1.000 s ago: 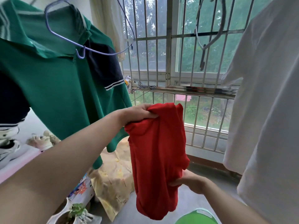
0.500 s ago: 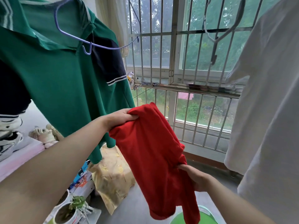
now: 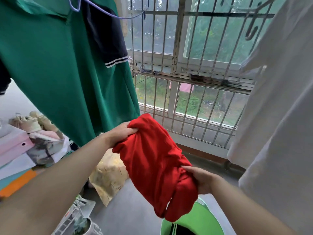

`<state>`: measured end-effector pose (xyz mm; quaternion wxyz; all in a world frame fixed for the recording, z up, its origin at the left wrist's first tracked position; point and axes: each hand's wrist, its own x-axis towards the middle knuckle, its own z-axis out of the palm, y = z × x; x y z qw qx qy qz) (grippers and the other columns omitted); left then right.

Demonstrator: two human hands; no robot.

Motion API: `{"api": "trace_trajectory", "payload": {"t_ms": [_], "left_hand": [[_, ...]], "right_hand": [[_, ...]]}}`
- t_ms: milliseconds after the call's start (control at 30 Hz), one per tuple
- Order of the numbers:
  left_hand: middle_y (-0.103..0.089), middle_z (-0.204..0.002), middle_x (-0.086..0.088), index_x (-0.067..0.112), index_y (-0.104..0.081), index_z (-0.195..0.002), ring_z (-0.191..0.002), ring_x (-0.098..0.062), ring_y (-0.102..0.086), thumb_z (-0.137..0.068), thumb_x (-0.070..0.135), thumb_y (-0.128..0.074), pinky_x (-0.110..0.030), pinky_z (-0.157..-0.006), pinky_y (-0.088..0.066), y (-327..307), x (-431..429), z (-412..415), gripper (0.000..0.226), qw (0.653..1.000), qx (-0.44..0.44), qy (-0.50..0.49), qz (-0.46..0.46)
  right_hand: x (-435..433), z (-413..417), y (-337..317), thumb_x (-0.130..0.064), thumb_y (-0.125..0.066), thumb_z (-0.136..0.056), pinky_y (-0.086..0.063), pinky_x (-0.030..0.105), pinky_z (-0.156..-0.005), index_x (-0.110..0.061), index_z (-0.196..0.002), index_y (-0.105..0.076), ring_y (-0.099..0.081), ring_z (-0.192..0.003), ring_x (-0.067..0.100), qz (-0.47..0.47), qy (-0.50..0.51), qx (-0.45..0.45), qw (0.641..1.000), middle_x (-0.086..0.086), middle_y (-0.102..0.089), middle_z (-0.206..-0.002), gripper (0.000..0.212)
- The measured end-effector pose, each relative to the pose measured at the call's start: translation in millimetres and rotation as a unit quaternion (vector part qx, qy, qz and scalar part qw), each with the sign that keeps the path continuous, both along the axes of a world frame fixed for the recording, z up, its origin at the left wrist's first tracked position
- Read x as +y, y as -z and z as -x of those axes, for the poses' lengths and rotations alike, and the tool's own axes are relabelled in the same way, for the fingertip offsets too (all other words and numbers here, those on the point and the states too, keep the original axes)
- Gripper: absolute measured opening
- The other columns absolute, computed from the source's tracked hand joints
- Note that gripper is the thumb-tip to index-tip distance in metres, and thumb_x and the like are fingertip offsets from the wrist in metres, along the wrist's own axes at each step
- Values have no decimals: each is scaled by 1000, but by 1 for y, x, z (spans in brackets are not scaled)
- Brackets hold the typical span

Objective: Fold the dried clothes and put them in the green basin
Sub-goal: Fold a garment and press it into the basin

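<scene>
Both hands grip the red garment (image 3: 152, 163): my left hand (image 3: 121, 134) clenches its upper end, my right hand (image 3: 201, 180) curls around the lower bundle. The green basin (image 3: 205, 216) sits just below my right hand, with something dark (image 3: 179, 230) already inside. The fold looks loose, I think. If I release from this height, the cloth may open in the air, or the hanging end may catch the rim and fall outside on the floor (image 3: 135, 209).

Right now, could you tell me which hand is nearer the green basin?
Right. The right hand grips the red garment just above the green basin; the left hand holds its top, farther up.
</scene>
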<state>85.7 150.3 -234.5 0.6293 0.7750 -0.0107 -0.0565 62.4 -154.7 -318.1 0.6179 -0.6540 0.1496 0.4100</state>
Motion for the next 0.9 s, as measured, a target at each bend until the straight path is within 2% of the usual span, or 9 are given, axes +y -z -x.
{"api": "trace_trajectory", "payload": {"t_ms": [233, 367, 433, 500, 567, 633, 700, 800, 900], "left_hand": [[-67, -107, 0, 24, -64, -103, -100, -14, -62, -97, 13, -51, -27, -97, -47, -9, -18, -9, 18, 997, -38, 51, -31], [-68, -112, -1, 25, -66, -106, -107, -18, -63, -91, 21, -57, -39, -103, -45, -16, -32, -14, 18, 991, -76, 75, -80], [-67, -112, 0, 23, -64, -111, -105, -15, -62, -94, 10, -54, -34, -101, -45, -25, -47, -11, 23, 980, -124, 103, -117], [-67, -115, 3, 24, -60, -123, -107, -13, -60, -94, 9, -53, -27, -97, -44, -33, -65, -1, 34, 942, -200, 150, -226], [-67, -118, 4, 32, -55, -130, -106, -16, -61, -91, 19, -52, -30, -90, -46, -31, -80, 12, 41, 868, -275, 182, -370], [-68, -114, 3, 40, -52, -128, -100, -21, -63, -88, 26, -45, -33, -84, -48, -18, -90, 24, 43, 813, -319, 218, -435], [-67, -113, 5, 43, -51, -128, -99, -20, -63, -89, 25, -43, -32, -80, -49, -3, -96, 31, 44, 790, -342, 248, -444], [-66, -119, 10, 43, -49, -129, -105, -15, -64, -88, 26, -41, -33, -76, -53, 6, -95, 32, 45, 786, -382, 252, -416], [-59, -129, 17, 39, -50, -130, -95, -11, -68, -84, 23, -48, -25, -61, -54, 13, -93, 28, 49, 718, -468, 259, -446]], "right_hand": [[1, -5, 5, -43, -48, -94, -49, 40, -83, -6, -106, -64, -71, -77, 27, -55, 82, 10, 995, 18, -73, -93, 42], [5, -7, 5, -48, -52, -88, -47, 47, -94, -1, -96, -73, -70, -82, 33, -115, 108, 14, 987, 23, -70, -98, 52], [5, -11, 7, -47, -46, -93, -57, 45, -77, -2, -90, -75, -71, -76, 33, -151, 127, 11, 980, 23, -71, -92, 54], [8, -14, 2, -45, -48, -94, -59, 43, -68, -5, -106, -69, -72, -75, 31, -188, 145, -8, 971, 21, -72, -90, 46], [11, -17, -8, -40, -73, -77, -59, 39, -71, -7, -115, -65, -71, -77, 28, -228, 143, -49, 962, 19, -72, -89, 51], [17, -16, -25, -31, -83, -65, -59, 32, -60, 0, -87, -75, -71, -65, 25, -269, 112, -66, 954, 19, -71, -75, 39], [19, -18, -37, -33, -64, -75, -58, 31, -54, 3, -75, -76, -71, -64, 25, -279, 106, -85, 951, 21, -71, -76, 38], [18, -24, -44, -39, -55, -78, -60, 41, -66, 4, -90, -75, -72, -82, 32, -284, 124, -87, 947, 24, -71, -97, 49], [11, -29, -44, -49, -40, -93, -55, 50, -82, 6, -102, -71, -68, -96, 35, -272, 126, -67, 952, 25, -67, -111, 64]]}}
